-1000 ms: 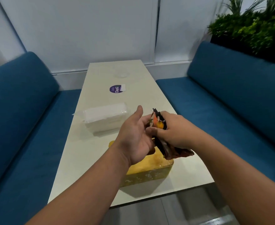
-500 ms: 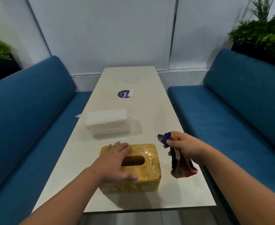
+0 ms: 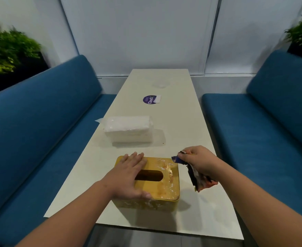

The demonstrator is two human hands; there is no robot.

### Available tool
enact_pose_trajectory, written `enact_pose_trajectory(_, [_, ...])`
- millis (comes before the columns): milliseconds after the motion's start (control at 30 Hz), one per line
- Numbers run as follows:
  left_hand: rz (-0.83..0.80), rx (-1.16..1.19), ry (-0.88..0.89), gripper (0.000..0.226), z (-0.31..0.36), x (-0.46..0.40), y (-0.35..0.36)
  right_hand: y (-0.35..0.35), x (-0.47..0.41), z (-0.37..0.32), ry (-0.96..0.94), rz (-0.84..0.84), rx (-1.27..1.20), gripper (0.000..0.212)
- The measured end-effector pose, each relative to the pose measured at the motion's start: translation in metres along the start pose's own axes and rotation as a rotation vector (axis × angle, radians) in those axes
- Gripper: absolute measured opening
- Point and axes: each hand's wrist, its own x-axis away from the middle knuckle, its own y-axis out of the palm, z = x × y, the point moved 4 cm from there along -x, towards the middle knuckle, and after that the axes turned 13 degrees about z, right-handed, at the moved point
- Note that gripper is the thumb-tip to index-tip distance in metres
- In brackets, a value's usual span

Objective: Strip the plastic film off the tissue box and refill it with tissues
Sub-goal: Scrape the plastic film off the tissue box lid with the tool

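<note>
One yellow tissue box (image 3: 162, 186), glossy and blotched white, is sitting near the desk's (image 3: 207, 214) near edge. The left hand (image 3: 129, 177) is lying spread flat on its lid; the right hand (image 3: 199, 163) is clutching one crumpled film (image 3: 198, 180). Farther along, one clear-wrapped tissue pack (image 3: 129, 129) is waiting by the left edge.

one tissue box (image 3: 161, 184), one tissue pack (image 3: 128, 128), two benches (image 3: 39, 125)

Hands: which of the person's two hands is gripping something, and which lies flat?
The right hand grips the crumpled plastic film; the left hand lies flat on the yellow tissue box.
</note>
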Motion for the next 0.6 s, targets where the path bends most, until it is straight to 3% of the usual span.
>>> enact_pose_trajectory(167, [0.002, 0.006, -0.002, 0.122, -0.001, 0.0, 0.002, 0.014, -0.013, -0.008, -0.091, 0.094, -0.01, 0.008])
enact_pose_trajectory(400, [0.029, 0.009, -0.001, 0.122, -0.003, -0.002, 0.004, 0.034, -0.029, -0.026, -0.127, 0.004, 0.073, 0.021])
enact_pose_trajectory(600, [0.019, 0.019, 0.002, 0.126, -0.006, -0.002, 0.005, 0.05, -0.039, -0.033, -0.155, 0.059, 0.101, 0.017])
